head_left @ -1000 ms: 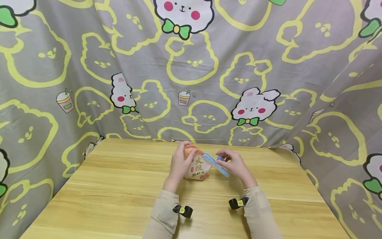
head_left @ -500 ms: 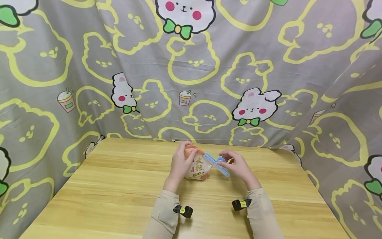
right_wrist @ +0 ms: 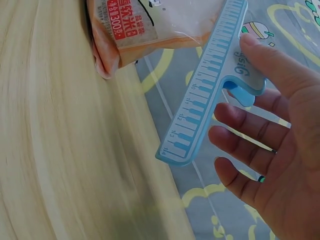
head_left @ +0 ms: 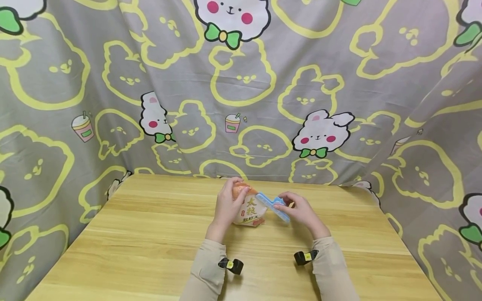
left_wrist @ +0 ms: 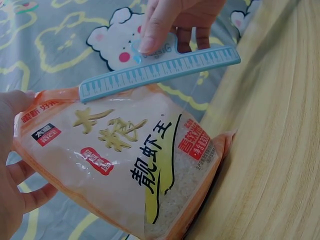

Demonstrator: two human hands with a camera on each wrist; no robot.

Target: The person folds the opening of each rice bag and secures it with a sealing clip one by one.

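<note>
A small bag of rice (head_left: 250, 211) with orange edges and a clear window showing grains stands on the table. My left hand (head_left: 229, 205) grips its upper left corner, thumb in front. A long light-blue bag clip (left_wrist: 160, 72), printed with piano keys and ruler numbers, lies slanted across the bag's top edge. Part of the clip sticks out past the bag to the right. My right hand (head_left: 301, 209) pinches the clip's handle between thumb and index finger. In the right wrist view its other fingers (right_wrist: 240, 180) are loosely bent, away from the clip.
The wooden table (head_left: 150, 259) runs back to a grey curtain (head_left: 180, 75) with yellow outlines and white cartoon animals. The same curtain hangs along both sides. A black wrist camera (head_left: 231, 265) is strapped at each sleeve.
My right hand and forearm have shifted slightly right, and more of the clip's light handle shows. My left hand and the bag stay almost where they were.
</note>
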